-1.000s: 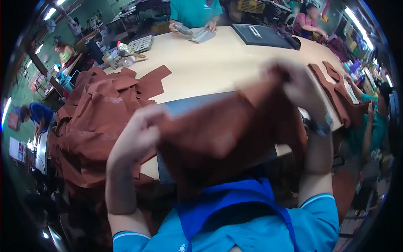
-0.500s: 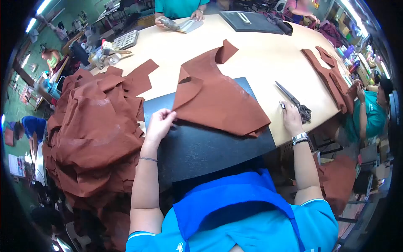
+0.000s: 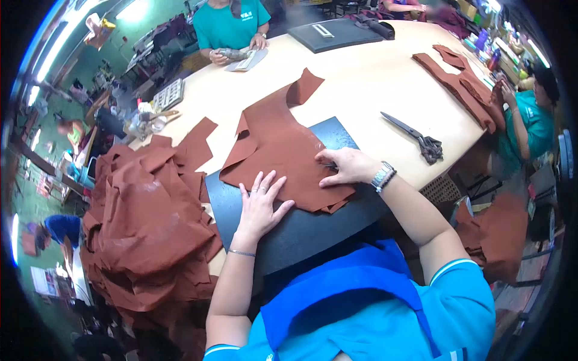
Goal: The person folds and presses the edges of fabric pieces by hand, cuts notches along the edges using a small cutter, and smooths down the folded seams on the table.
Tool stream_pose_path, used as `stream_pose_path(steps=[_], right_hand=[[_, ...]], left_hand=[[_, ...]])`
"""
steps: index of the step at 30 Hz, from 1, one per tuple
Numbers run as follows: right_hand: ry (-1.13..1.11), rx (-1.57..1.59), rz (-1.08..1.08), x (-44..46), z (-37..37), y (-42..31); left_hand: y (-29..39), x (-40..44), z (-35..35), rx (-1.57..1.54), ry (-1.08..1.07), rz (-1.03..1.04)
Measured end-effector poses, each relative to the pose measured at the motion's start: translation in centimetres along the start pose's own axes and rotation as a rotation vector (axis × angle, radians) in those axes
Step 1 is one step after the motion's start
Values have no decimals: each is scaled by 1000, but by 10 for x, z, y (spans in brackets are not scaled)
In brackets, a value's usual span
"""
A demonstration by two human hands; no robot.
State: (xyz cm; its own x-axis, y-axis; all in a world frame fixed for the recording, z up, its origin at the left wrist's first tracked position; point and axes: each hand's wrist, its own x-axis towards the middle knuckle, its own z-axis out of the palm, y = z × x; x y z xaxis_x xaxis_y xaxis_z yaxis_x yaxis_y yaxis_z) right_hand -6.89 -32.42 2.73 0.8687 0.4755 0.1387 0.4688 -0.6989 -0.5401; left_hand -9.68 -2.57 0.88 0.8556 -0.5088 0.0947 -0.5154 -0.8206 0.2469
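Note:
A reddish-brown, leather-like cut piece [image 3: 283,150] lies partly folded over a black board [image 3: 253,228] in front of me, its upper strip curling up onto the table. My left hand [image 3: 260,204] rests flat on the piece's lower left part, fingers spread. Closed over its right side, my right hand [image 3: 346,166] grips a small dark tool [image 3: 329,165] between thumb and fingers. The tool is mostly hidden, so I cannot tell its kind. Large scissors [image 3: 412,133] with cloth-wrapped handles lie on the table to the right of the board.
A big heap of brown pieces [image 3: 144,222] fills the left side. More brown pieces [image 3: 457,90] lie along the right edge, near a co-worker [image 3: 530,123]. Across the table [image 3: 361,78], another person [image 3: 232,30] handles a bottle. A dark board [image 3: 331,36] lies at the back.
My right hand has moved left from beside the scissors onto the brown piece, carrying the small tool. My left hand has let go of the piece's edge and now lies flat on it.

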Motion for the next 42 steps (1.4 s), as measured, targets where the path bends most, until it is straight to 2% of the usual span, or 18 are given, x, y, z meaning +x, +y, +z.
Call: stream_pose_path(steps=[3,5,7,8,9,12,15,17,21,23,24,27,28,31,33,38,41,42], right_hand=[[-249,21,219,8,-18,-7],[-125,222,175,-1,-16,-9],[71,523,103,-8,3,-1],[168,655,88,-9,15,1],[203,822,193,-8,16,-9],[311,1313,442,-1,20,-51],[213,1555,364,2,34,-73],[124,1653,352,-6,31,-99],[35,913,19,-20,52,-98],[-103,868,-42,-26,56,-95],[-186,879,13,-26,56,-95],[-252,819,41,-21,51,-99],[-206,799,36,-17,52,-101],[-148,889,44,-12,54,-108],[-51,1048,25,-14,66,-106],[132,1410,149,-12,77,-107],[109,1061,-114,-11,85,-97],[-24,958,-106,-15,78,-99]], left_hand=[[-19,-5,-10,69,44,-82],[-36,-9,-4,210,185,-266],[-25,-11,-21,38,488,-151],[-10,-11,-31,-318,568,-12],[17,-17,-44,-542,409,2],[53,-26,-31,-1321,-652,-50],[59,-19,12,-2009,-631,-230],[41,-5,12,-2485,-452,-89],[-7,2,17,-2218,-28,-540],[-54,-3,39,-2474,-286,-121],[-32,1,13,-2084,-8,-718],[-47,-6,31,-2594,-145,-261],[-27,-7,18,-2124,93,-664],[-68,-8,47,-2635,-120,-268],[-74,-19,49,-2528,57,-169],[-18,-22,1,-2543,57,-104],[-58,-17,33,-2742,-431,-159],[-60,-14,36,-2790,-152,-337]])
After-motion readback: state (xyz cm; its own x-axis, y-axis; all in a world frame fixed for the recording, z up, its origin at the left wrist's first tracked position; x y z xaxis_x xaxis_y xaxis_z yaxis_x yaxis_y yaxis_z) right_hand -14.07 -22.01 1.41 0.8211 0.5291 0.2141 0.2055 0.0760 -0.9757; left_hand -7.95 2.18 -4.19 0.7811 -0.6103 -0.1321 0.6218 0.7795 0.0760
